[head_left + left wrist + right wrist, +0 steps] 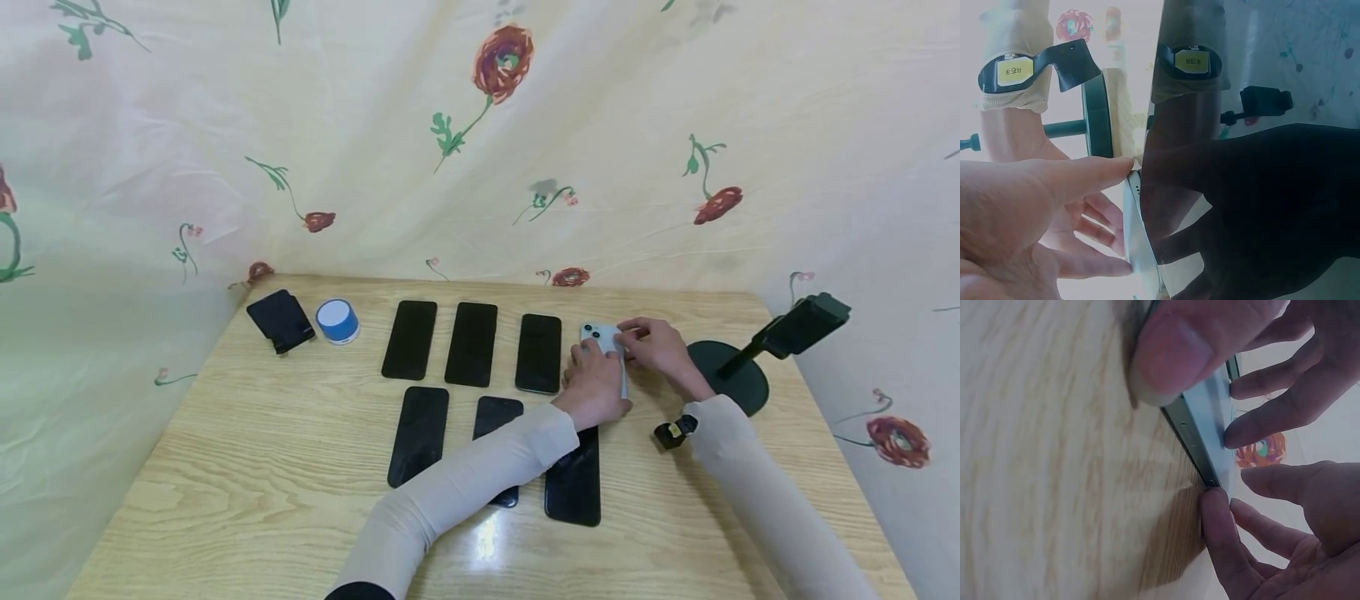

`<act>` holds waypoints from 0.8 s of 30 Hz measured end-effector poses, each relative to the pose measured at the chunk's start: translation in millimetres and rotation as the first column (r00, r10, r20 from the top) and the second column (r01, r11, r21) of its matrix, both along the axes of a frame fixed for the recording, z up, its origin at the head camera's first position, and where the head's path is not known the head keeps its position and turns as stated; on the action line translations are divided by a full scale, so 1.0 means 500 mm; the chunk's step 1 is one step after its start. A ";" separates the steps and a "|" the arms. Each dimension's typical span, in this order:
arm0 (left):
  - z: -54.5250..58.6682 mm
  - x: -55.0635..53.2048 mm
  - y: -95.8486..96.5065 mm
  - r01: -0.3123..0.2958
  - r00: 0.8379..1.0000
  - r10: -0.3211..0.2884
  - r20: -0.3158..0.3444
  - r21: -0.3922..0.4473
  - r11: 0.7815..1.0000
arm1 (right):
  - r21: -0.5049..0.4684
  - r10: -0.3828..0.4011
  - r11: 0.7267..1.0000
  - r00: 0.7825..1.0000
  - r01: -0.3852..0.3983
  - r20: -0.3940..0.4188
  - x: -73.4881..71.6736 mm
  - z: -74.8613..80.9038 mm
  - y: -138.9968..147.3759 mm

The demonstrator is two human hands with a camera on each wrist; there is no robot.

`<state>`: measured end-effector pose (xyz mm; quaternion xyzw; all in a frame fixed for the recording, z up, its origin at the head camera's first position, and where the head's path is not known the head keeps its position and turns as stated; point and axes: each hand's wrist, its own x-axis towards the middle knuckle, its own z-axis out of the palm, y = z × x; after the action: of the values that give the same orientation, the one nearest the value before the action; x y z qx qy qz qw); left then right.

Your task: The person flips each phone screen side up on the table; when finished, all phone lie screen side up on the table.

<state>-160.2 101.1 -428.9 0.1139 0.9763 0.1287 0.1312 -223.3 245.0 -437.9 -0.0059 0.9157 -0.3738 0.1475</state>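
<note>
A pale blue smartphone (600,335), its back with the camera lenses facing up, is at the right end of the back row. My left hand (596,383) grips it across its near part, the thumb at its right side. My right hand (660,346) pinches its far right edge with the fingertips. In the right wrist view the phone's side edge (1190,434) shows buttons, between my left thumb (1172,359) and my right hand (1310,519). A black phone (573,487) lies under my left forearm; a glossy dark surface (1260,125) in the left wrist view mirrors both hands.
Black phones lie at left (408,340), centre (471,344) and nearer right (538,354), with others (418,435) in front. A blue-and-white round container (337,320) and a dark folded stand (281,321) are back left. A green stand (742,375) rises beside my right wrist. Floral cloth (390,167) hangs behind.
</note>
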 end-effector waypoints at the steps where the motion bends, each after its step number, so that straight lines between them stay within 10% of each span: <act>1: 0.000 0.000 0.000 0.002 1.000 -0.002 0.000 0.001 1.000 | 0.000 -0.001 1.000 1.000 0.001 0.002 0.000 0.000 0.000; 24: 0.004 -0.007 -0.002 -0.008 0.999 0.007 0.034 0.038 0.999 | -0.035 0.023 0.999 0.999 -0.022 0.027 0.002 0.004 0.006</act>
<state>-163.5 100.3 -427.0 0.1105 0.9717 0.1498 0.1451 -222.1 248.2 -436.0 -0.0139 0.9069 -0.3879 0.1641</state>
